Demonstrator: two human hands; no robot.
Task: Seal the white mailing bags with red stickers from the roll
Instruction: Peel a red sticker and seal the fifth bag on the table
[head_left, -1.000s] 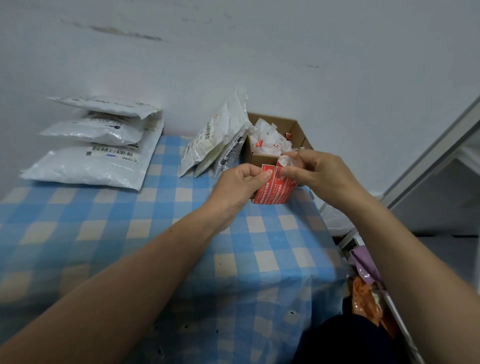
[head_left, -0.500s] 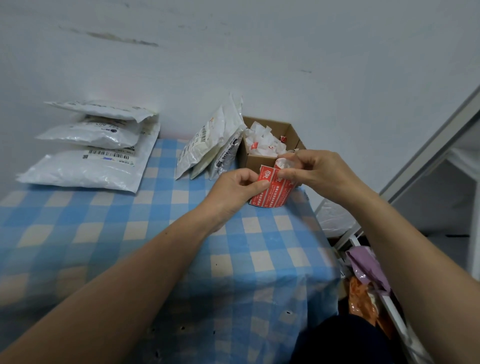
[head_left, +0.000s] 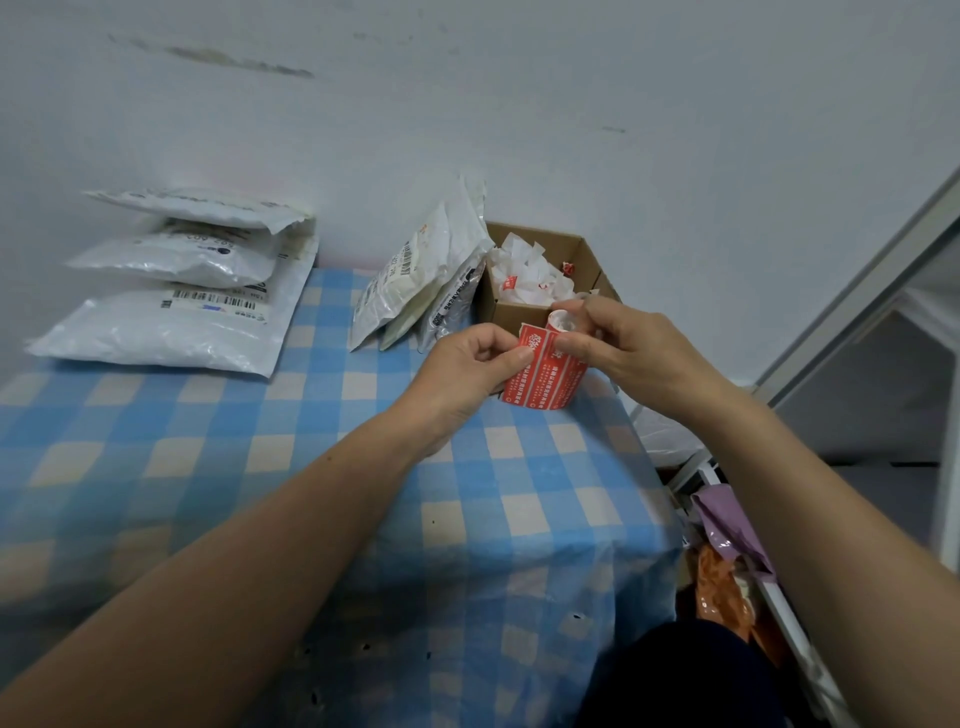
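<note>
A roll of red stickers (head_left: 545, 382) stands upright near the right end of the blue checked tablecloth (head_left: 218, 457). My right hand (head_left: 631, 353) grips the roll's top and white core. My left hand (head_left: 467, 369) pinches the loose upper corner of a red sticker, lifted a little off the roll's left side. Three white mailing bags (head_left: 171, 291) lie stacked at the far left against the wall. Several more white bags (head_left: 421, 280) lean upright against a cardboard box.
A small open cardboard box (head_left: 584, 254) behind the roll holds crumpled white backing scraps. The table's right edge drops off just past the roll; below it lie purple (head_left: 727, 525) and orange (head_left: 719, 587) plastic bags and a white metal frame (head_left: 857, 291).
The sticker's corner is peeled a little further from the roll by my left hand. Both hands stay at the roll; the camera view has shifted slightly.
</note>
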